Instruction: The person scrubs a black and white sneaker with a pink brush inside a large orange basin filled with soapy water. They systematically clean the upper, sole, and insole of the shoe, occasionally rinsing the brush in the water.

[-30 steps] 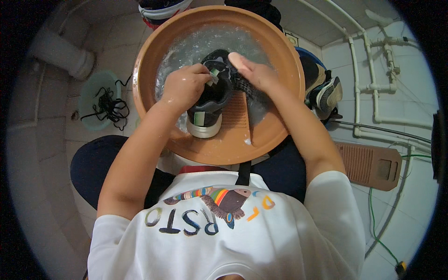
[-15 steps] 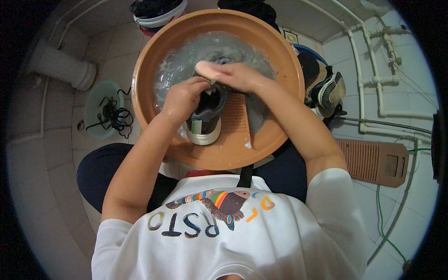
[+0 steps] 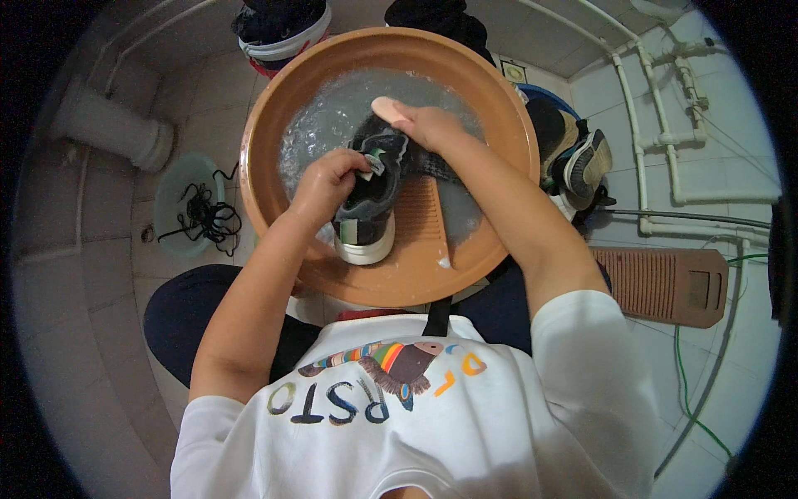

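Note:
A wet dark grey shoe (image 3: 349, 229) with a white rubber sole leans over the ribbed washboard part (image 3: 424, 218) of a large orange-brown basin (image 3: 259, 133). Its heel points toward me and its opening faces up. My left hand (image 3: 326, 183) pinches the pale label on the shoe's tongue (image 3: 376, 164) at that opening. In my right hand (image 3: 432, 130) is a pale pink brush (image 3: 387, 108), held over the toe end of the shoe. The brush's bristles are hidden from view. Cloudy, soapy water (image 3: 320, 112) lies around the shoe's far end.
Dark laces (image 3: 208, 214) lie in a pale green bowl (image 3: 179, 237) on the left floor. To the right are several shoes (image 3: 586, 166), a brown washboard (image 3: 665, 287) and a green hose (image 3: 683, 382). White pipes (image 3: 638, 125) run along the wall. Containers of dark items (image 3: 283, 33) stand behind the basin.
My right hand with the brush has lifted up and away from the shoe's opening, toward its toe. My left hand has moved slightly down, still at the tongue, and more of the shoe shows.

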`<control>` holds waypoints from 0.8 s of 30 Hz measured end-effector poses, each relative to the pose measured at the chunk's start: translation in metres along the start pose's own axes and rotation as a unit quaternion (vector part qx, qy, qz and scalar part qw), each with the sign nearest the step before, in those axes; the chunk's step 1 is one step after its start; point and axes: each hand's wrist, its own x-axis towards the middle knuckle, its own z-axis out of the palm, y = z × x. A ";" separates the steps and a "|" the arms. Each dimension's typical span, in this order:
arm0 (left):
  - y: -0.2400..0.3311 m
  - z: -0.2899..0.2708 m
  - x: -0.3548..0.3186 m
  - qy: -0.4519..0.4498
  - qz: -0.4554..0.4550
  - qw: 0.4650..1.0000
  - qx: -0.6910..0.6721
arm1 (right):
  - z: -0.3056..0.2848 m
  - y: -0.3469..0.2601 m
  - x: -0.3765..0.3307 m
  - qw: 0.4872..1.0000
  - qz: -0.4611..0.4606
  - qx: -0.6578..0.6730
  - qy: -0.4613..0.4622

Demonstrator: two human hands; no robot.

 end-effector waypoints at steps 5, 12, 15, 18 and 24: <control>0.017 -0.016 0.003 -0.078 -0.045 0.996 -0.026 | 0.026 0.064 0.002 0.993 0.097 -0.011 0.070; 0.081 0.006 -0.005 -0.164 -0.080 0.953 0.242 | 0.016 0.051 -0.034 0.995 0.031 0.090 0.031; 0.064 0.006 -0.007 -0.193 -0.054 0.964 0.174 | 0.012 0.014 -0.057 0.965 -0.145 0.215 0.027; 0.063 0.002 -0.009 -0.209 -0.043 0.968 0.133 | -0.021 -0.023 -0.088 0.986 -0.151 0.025 -0.064; 0.058 0.001 -0.015 -0.191 -0.012 0.977 0.093 | -0.002 0.006 -0.032 0.995 -0.040 -0.086 0.012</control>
